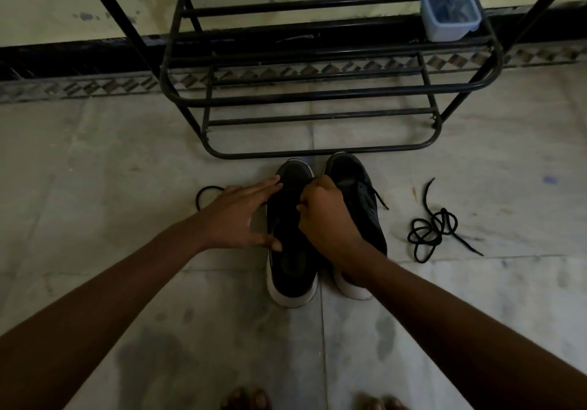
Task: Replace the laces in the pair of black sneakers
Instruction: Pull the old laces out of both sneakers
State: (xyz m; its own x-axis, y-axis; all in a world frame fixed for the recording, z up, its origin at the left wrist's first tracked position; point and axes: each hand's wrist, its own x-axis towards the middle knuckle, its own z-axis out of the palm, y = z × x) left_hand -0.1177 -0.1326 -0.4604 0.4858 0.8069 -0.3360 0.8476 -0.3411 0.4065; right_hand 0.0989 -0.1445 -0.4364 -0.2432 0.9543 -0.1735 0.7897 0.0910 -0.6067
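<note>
Two black sneakers with white soles stand side by side on the floor, toes pointing away from me: the left sneaker (290, 269) and the right sneaker (359, 193). My left hand (241, 215) is spread over the left sneaker's outer side, fingers straight, thumb touching its upper. My right hand (327, 219) is curled above the left sneaker's lace area and pinches something dark there, apparently a lace. A lace end (379, 198) sticks out of the right sneaker. A loose black lace (432, 228) lies tangled on the floor to the right. Another lace loop (206, 195) lies left, behind my left hand.
A black metal shoe rack (317, 91) stands just beyond the sneakers' toes, against the wall. A blue-grey plastic container (449, 10) with dark contents sits on its upper right shelf. My bare toes (247, 398) show at the bottom edge. The floor is pale tile.
</note>
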